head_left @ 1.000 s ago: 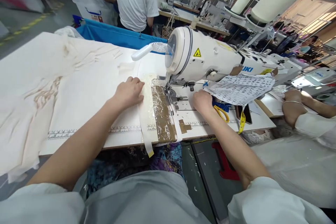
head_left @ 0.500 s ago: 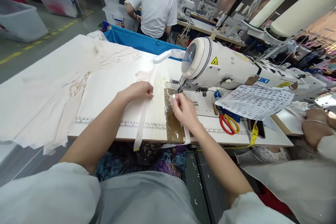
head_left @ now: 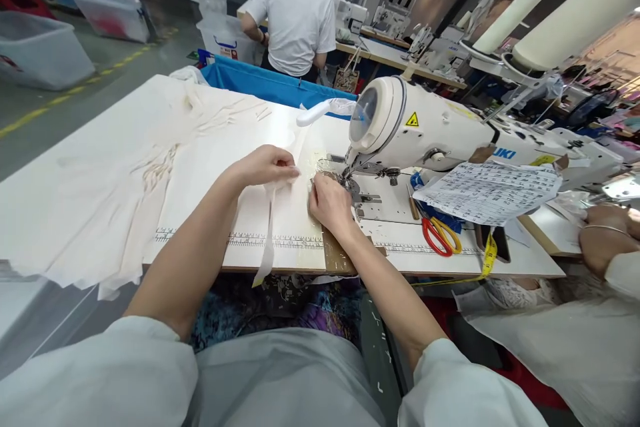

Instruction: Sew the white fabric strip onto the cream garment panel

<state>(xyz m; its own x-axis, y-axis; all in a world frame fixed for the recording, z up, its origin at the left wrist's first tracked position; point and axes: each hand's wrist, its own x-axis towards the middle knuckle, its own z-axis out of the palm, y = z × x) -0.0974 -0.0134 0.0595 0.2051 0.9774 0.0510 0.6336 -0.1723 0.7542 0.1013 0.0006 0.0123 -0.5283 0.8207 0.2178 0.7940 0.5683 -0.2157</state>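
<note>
Just in front of the sewing machine (head_left: pixel 425 130), the left hand (head_left: pixel 265 165) is curled, its fingertips pinching a narrow cream fabric strip (head_left: pixel 267 233) that runs from the hand toward the near edge of the table (head_left: pixel 210 167) and hangs over it. Right of it, closer to the machine's needle area, the right hand (head_left: pixel 327 201) lies with fingers bent downward, pressing on pale fabric at the foot of the machine; whether it grips anything I cannot tell. Beneath that hand, a brown taped patch (head_left: pixel 337 257) reaches the table's front edge, and a printed ruler scale (head_left: pixel 200 237) runs along that edge left of the machine. Farther left of the machine, a large cream cloth (head_left: pixel 100 180) spreads over the tabletop and droops off its side. Right of the machine's needle, red and yellow scissors (head_left: pixel 437 233) lie on the table beside a yellow tape measure (head_left: pixel 489 255), with a printed paper sheet (head_left: pixel 490 190) resting against the machine's body. Beyond the machine, a person in a white shirt (head_left: pixel 297 17) stands behind a blue bin (head_left: pixel 265 83). At the far right of the machine, another person's hand (head_left: pixel 603 233) shows.
</note>
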